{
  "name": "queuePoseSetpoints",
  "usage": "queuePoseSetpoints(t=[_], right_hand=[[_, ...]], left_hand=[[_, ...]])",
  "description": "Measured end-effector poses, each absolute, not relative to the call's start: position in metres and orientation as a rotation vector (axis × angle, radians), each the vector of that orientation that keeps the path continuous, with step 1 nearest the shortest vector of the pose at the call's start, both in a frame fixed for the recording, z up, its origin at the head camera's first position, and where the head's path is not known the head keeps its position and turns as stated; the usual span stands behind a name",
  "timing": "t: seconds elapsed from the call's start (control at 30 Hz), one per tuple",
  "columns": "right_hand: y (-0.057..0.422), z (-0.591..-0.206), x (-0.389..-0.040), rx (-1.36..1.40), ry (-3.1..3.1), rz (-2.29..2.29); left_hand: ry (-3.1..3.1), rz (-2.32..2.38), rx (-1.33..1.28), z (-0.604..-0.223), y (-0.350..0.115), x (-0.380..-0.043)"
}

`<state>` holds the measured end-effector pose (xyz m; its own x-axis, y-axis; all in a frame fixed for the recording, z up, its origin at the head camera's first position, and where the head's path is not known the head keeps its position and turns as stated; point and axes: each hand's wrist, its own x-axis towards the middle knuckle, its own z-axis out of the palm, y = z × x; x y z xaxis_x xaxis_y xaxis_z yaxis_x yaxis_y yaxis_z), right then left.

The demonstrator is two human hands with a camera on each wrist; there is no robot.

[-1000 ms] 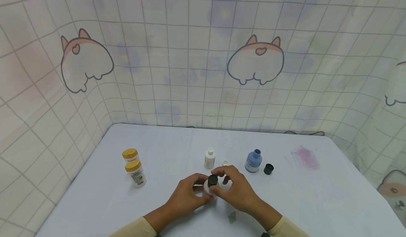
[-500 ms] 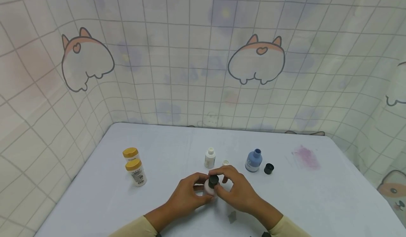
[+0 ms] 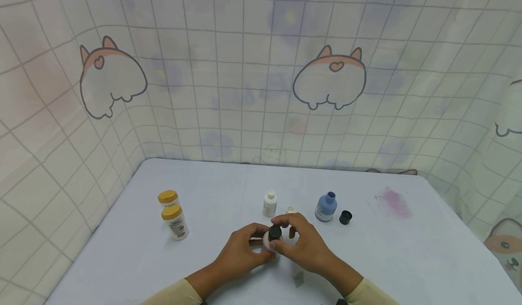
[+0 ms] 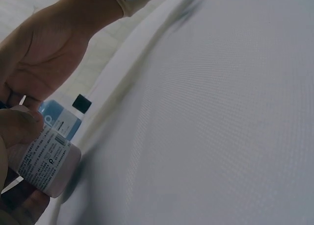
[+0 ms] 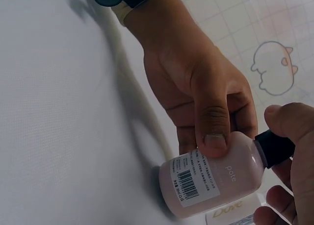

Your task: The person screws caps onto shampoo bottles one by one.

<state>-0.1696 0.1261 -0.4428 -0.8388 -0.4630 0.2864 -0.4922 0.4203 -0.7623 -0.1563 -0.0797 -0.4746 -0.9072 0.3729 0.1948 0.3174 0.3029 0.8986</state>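
Note:
A pink bottle with a white barcode label stands on the table, a black cap on its neck. My left hand grips the bottle's body, its thumb across the side in the right wrist view. From the right, my right hand pinches the black cap between thumb and fingers. Just behind the hands is a small white bottle, uncapped, with a white cap beside it. A blue bottle with an open neck stands to the right, near a loose black cap.
Two white bottles with yellow lids stand close together at the left. A pink stain marks the white table on the right. Behind and beside the table hangs a checked curtain with cartoon prints.
My right hand's fingers shift slightly around the black cap. The left hand and the bottle stay almost in place, and everything else on the table is unmoved.

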Motion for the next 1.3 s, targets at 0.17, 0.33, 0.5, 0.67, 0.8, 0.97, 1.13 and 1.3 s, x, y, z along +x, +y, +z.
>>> queuePoseSetpoints(t=[0.17,0.33,0.5,0.67,0.8,0.97,1.13,1.3], right_hand=[[0.1274,-0.4424,-0.1707,1.012,-2.573,1.401],[0.1264,-0.4406,-0.1711,1.085,-2.51,1.402],[0.1264,-0.4408,-0.1715,1.087,-2.489,1.407],[0.1274,-0.4439,-0.1716,1.008,-2.545,1.412],[0.1267,-0.4445,-0.1705,0.88,-2.607,1.433],[0.1248,-0.4437,-0.1688,0.746,-2.68,1.427],[0.1259,-0.4448,-0.1705,0.831,-2.653,1.399],[0.1282,-0.4458,-0.1744,1.045,-2.547,1.382]], left_hand=[[2.489,1.705,0.665,-0.4749,-0.0795,-0.1565],[2.489,1.705,0.656,-0.4749,-0.0792,-0.1569],[2.487,1.711,0.67,-0.4754,-0.0793,-0.1578],[2.485,1.712,0.665,-0.4753,-0.0789,-0.1575],[2.477,1.718,0.647,-0.4748,-0.0783,-0.1568],[2.482,1.719,0.649,-0.4759,-0.0782,-0.1567],[2.502,1.705,0.669,-0.4775,-0.0779,-0.1573],[2.492,1.725,0.668,-0.4782,-0.0789,-0.1578]])
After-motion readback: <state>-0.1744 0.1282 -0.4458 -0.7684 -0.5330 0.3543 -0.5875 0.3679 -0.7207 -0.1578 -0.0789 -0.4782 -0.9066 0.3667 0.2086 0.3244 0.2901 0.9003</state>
